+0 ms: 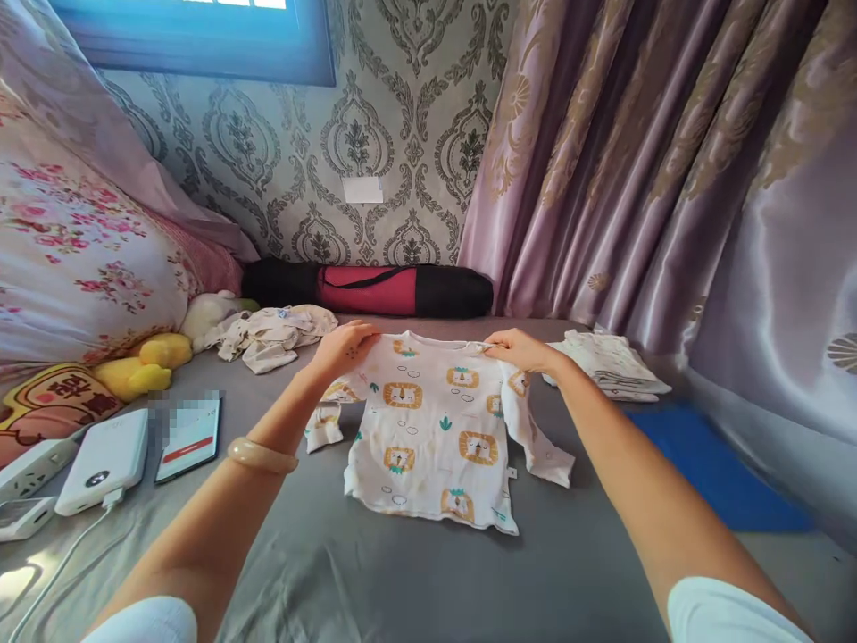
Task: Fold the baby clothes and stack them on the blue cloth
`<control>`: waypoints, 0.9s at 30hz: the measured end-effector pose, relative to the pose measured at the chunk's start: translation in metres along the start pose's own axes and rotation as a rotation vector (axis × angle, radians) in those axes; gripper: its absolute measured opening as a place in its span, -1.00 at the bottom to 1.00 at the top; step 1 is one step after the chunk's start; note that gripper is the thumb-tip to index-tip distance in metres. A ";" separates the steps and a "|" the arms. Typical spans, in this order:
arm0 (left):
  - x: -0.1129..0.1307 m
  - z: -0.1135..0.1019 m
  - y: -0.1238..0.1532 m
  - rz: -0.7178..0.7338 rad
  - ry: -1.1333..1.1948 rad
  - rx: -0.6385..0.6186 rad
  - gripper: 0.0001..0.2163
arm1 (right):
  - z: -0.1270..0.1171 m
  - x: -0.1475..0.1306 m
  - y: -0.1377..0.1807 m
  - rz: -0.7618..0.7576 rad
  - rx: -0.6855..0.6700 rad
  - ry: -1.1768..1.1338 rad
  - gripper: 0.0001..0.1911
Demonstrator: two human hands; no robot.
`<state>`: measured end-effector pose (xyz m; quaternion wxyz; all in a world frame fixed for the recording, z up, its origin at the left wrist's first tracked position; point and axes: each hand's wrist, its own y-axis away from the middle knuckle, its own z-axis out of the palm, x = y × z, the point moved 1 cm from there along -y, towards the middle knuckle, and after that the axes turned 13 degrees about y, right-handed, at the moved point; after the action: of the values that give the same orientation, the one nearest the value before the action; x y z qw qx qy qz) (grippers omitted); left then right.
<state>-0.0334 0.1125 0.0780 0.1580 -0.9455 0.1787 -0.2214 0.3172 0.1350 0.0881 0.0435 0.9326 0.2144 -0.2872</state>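
Just left of the folded pile [614,364], the shirt [434,438] is stretched out, its shoulders pinched in my left hand [348,346] and right hand [524,348]; I'd best pull both sides evenly so it sits straight and creases ease out.

Soft daylight, sheen on curtains [643,170], stretched edges, lower right seemingly blurred

A home, probably a bedroom; patterned wallpaper [358,143], shiny purple curtains [616,170], plush toys [134,379], grey sheet [442,580]
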 end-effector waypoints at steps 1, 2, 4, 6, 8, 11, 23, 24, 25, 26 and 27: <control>-0.006 0.010 -0.002 -0.017 0.014 -0.013 -0.63 | 0.005 0.005 -0.004 -0.006 0.013 0.038 -0.70; -0.010 0.017 -0.004 -0.032 0.025 -0.019 -0.63 | 0.009 0.009 -0.007 -0.018 0.026 0.081 -0.72; -0.017 0.028 -0.009 -0.060 0.037 -0.020 -0.64 | 0.013 0.014 -0.013 -0.037 0.048 0.171 -0.74; -0.021 0.035 -0.013 -0.082 0.041 -0.020 -0.64 | 0.015 0.016 -0.018 -0.041 0.052 0.255 -0.74; -0.025 0.041 -0.016 -0.104 0.043 -0.020 -0.64 | 0.019 0.017 -0.022 -0.033 0.055 0.327 -0.73; -0.031 0.050 -0.019 -0.129 0.044 -0.020 -0.65 | 0.027 0.018 -0.029 0.011 0.041 0.432 -0.71; -0.061 0.092 -0.035 -0.200 0.004 -0.059 -0.66 | 0.066 0.047 -0.063 0.068 0.000 0.784 -0.72; -0.063 0.095 -0.036 -0.198 -0.008 -0.064 -0.65 | 0.068 0.050 -0.065 0.067 -0.002 0.795 -0.72; -0.064 0.097 -0.038 -0.196 -0.021 -0.071 -0.65 | 0.070 0.053 -0.066 0.065 -0.007 0.804 -0.72; -0.065 0.099 -0.039 -0.194 -0.034 -0.079 -0.64 | 0.071 0.055 -0.068 0.063 -0.009 0.810 -0.72; -0.066 0.101 -0.041 -0.192 -0.046 -0.085 -0.64 | 0.072 0.057 -0.069 0.061 -0.010 0.813 -0.71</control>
<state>-0.0297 0.1976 -0.0164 0.0997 -0.9690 0.0928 -0.2059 0.2926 0.2040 -0.0002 -0.0317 0.9758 0.1879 0.1074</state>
